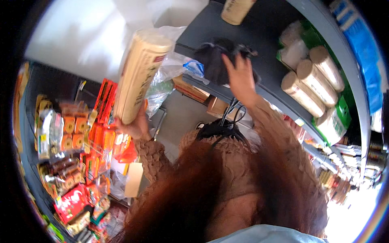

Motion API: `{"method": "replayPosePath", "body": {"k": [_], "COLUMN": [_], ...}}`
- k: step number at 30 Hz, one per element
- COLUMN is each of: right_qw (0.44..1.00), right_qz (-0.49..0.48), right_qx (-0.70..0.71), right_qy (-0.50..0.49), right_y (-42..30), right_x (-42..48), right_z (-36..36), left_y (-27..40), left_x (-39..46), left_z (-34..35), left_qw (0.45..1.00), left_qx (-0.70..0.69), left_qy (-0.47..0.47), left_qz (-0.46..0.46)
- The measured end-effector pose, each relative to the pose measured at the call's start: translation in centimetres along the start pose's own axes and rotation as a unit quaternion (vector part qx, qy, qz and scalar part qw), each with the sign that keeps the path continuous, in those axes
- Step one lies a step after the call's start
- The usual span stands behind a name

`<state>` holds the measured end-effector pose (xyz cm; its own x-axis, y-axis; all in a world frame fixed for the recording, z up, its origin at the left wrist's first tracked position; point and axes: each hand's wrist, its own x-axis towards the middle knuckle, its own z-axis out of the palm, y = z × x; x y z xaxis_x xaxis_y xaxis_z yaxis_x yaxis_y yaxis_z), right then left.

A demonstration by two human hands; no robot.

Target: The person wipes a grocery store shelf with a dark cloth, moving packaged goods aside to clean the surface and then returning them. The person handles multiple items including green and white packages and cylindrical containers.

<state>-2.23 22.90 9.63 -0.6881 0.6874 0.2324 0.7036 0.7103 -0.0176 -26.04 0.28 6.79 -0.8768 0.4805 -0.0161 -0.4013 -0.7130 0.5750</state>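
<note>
My left hand (135, 126) grips the lower end of a tall cylindrical roll (141, 76) wrapped in cream paper that bears writing. The roll looks like packed dried noodles and leans slightly to the right. Over a dark grey metal shelf (194, 32), my right hand (241, 79) is on a bunched dark cloth (212, 63). Its fingers are spread and the fingertips sink into the fabric; cloth and hand are blurred. Beside the cloth hangs a clear plastic bag (167, 70) with a blue patch.
Another cream roll (237, 12) stands at the shelf's back. To the right lie three paper rolls (316, 82) and green-and-white packs (334, 121). Red and orange snack packets (73, 130) fill a display at left. Cardboard boxes (217, 106) sit below the shelf. Black cords (232, 111) hang before my body.
</note>
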Motion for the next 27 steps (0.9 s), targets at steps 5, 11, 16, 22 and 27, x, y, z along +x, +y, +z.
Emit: {"method": "replayPosePath", "body": {"k": [5, 11, 16, 22, 27], "right_qw": [0.997, 0.985, 0.992, 0.980, 0.978], "right_qz": [-0.062, -0.091, -0.036, -0.011, -0.006], "right_qx": [0.027, 0.121, 0.087, 0.176, 0.182], "right_qy": [0.037, 0.078, 0.086, 0.096, 0.102], "right_y": [-5.8, 0.5, 7.4, 6.1, 2.9], "right_x": [6.9, -0.3, -7.5, -6.8, -3.5], "right_z": [1.1, 1.0, -1.3, -1.0, 0.5], "left_y": [-0.5, -1.9, -5.3, -4.0, -4.3], "left_x": [0.5, -0.6, 0.7, -0.8, 0.3], "left_z": [1.8, 5.7, 5.8, 8.8, 9.6], "left_qw": [0.999, 0.952, 0.967, 0.987, 0.982], "left_qx": [-0.024, 0.270, 0.186, 0.108, 0.128], "left_qy": [-0.048, -0.100, -0.136, -0.121, -0.141], "left_qz": [0.002, 0.099, 0.109, -0.001, -0.023]}}
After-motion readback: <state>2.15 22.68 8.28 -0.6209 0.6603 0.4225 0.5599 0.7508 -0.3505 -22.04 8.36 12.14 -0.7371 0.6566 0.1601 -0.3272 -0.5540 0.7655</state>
